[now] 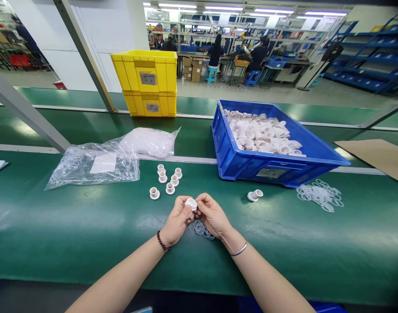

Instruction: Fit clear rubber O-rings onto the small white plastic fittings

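My left hand (177,219) grips a white flanged plastic fitting (191,203), its round end facing up. On the fitting's right side, the fingers of my right hand (213,215) are pinched together at its edge; whether they hold a ring there is hidden. A small pile of translucent rings (202,229) lies on the green work surface just below my hands. Beyond my left hand, several similar white fittings (170,188) stand on their flanges. One more fitting (255,195) lies tilted to the right, apart from the others.
A blue crate (280,169) full of white fittings stands at the back right. More rings (320,194) lie beside it. Clear plastic bags (97,167) rest at the left, with stacked yellow crates (147,82) behind. Cardboard (378,156) lies far right. People work in the background.
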Demonstrator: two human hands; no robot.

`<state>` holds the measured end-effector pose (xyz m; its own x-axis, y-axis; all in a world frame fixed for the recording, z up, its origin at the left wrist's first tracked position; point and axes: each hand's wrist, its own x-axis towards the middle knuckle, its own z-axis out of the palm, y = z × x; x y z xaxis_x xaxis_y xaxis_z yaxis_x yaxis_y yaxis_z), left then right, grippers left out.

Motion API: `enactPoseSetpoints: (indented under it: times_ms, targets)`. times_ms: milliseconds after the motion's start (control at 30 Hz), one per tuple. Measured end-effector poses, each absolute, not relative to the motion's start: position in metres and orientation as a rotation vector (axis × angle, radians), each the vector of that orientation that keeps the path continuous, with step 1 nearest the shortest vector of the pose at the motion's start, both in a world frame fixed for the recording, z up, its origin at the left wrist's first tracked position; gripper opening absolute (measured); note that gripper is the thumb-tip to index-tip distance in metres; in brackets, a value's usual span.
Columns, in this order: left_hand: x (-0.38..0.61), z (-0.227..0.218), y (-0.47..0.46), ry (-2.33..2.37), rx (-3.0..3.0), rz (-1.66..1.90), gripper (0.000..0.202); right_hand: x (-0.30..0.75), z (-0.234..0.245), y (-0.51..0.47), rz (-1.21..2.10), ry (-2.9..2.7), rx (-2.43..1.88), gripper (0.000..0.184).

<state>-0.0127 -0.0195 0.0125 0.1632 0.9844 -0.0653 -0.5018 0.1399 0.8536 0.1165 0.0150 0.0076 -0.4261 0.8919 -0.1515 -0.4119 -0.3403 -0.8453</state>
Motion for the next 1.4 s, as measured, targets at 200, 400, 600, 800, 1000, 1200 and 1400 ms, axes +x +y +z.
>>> enactPoseSetpoints:
  times_ms: [200, 400, 600, 800, 1000, 1200, 1400]
  targets:
    - [-0.011, 0.017, -0.021, 0.717, 0.63, 1.224, 0.035, 0.116, 0.005, 0.016, 1.774, -1.035, -0.853, 0.032]
    - [-0.011, 0.011, -0.019, 0.662, 0.601, 1.223, 0.03, 0.117, 0.001, 0.018, 1.766, -1.04, -0.856, 0.029]
    - [-0.011, 0.012, -0.019, 0.656, 0.581, 1.216, 0.034, 0.117, -0.003, 0.017, 1.729, -1.08, -0.865, 0.029]
    - [-0.011, 0.015, -0.018, 0.656, 0.576, 1.209, 0.034, 0.117, -0.003, 0.018, 1.735, -1.095, -0.853, 0.028]
    - [-0.012, 0.011, -0.018, 0.671, 0.572, 1.198, 0.036, 0.117, 0.008, 0.011, 1.76, -1.217, -0.836, 0.038]
    - [-0.012, 0.012, -0.019, 0.697, 0.752, 1.178, 0.04, 0.13, 0.021, 0.02, 1.455, -1.183, -0.858, 0.03]
    - [-0.022, 0.014, -0.015, 1.086, 1.205, 1.169, 0.025, 0.17, 0.03, 0.047, 0.986, -1.18, -1.09, 0.042]
